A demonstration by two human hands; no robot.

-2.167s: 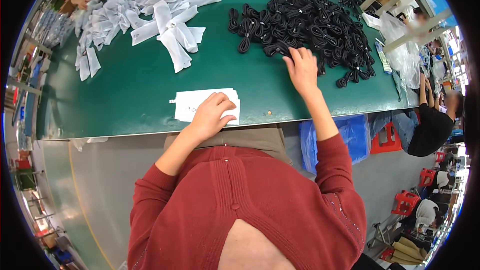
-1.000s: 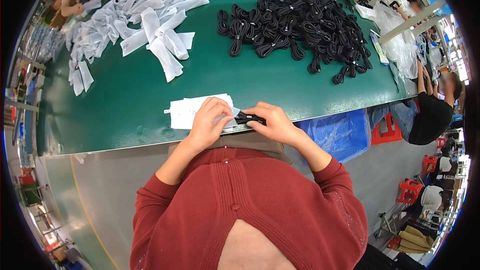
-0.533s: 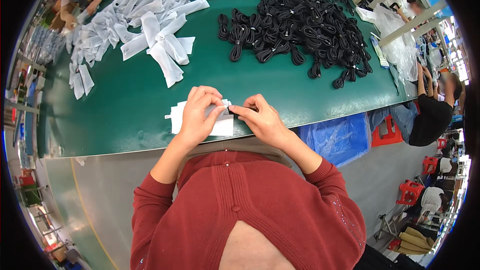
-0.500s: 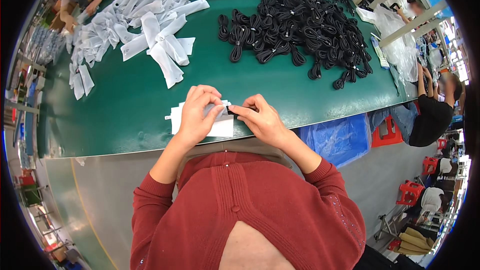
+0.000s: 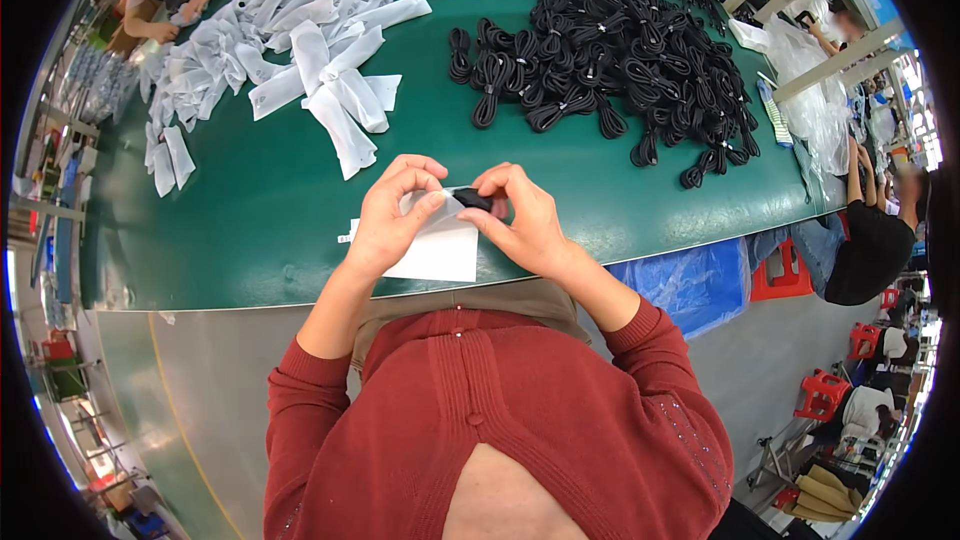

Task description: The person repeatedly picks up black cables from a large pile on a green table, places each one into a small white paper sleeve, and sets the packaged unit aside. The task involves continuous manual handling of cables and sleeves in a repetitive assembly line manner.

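Note:
Between finger and thumb, my left hand [image 5: 385, 225] pinches the mouth of a frosted plastic bag [image 5: 430, 210]. My right hand [image 5: 532, 228] grips a black bundled cable [image 5: 471, 199], its end right at the bag's opening. Most of the bundle is hidden by the fingers. Under both hands lies a flat stack of white bags [image 5: 448, 258] near the table's front edge. Farther off to the right is a big heap of coiled black cables [image 5: 610, 60]. At the far left lies a pile of filled frosted bags [image 5: 340, 90].
The green table [image 5: 270, 250] spans the view. A blue lined bin [image 5: 690, 285] stands below its edge at right, beside a red stool [image 5: 785, 275]. Clear plastic bags [image 5: 805, 90] lie by the metal frame. A co-worker's hands [image 5: 165, 30] are at the far left corner.
My right hand has brought more of the black cable into sight, up against the bag's opening. My left hand stays on the bag. The whole view has shifted slightly.

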